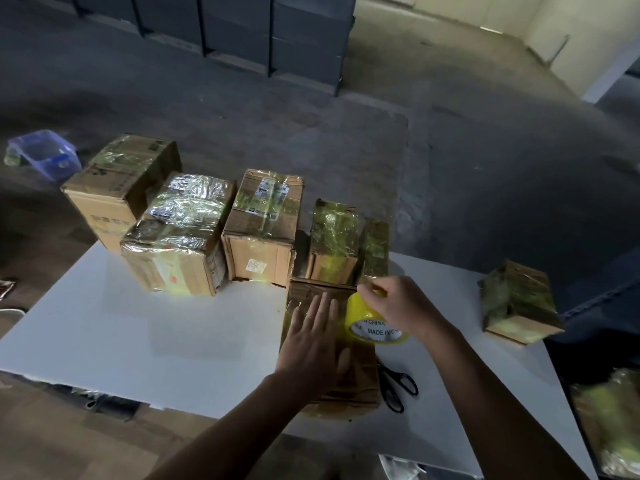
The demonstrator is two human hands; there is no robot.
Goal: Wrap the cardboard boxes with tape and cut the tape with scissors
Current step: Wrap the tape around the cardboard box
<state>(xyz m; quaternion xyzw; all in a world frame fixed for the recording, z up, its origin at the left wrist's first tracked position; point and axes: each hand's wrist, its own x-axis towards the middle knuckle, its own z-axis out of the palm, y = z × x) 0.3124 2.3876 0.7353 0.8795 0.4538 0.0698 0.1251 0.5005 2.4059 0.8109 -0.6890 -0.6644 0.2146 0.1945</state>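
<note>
A flat cardboard box [349,386] lies on the white table [145,334] in front of me. My left hand [313,341] presses flat on its top with straight fingers. My right hand [398,304] grips a yellow tape roll [375,325] that stands on the box's right side, printed "MADE IN CHINA". Black scissors [398,384] lie on the table just right of the box, below the roll.
Several taped cardboard boxes [263,223] stand in a row along the table's far edge. Another taped box [519,303] lies at the right. A blue plastic bin [45,154] sits on the floor at the far left. Grey cabinets stand at the back.
</note>
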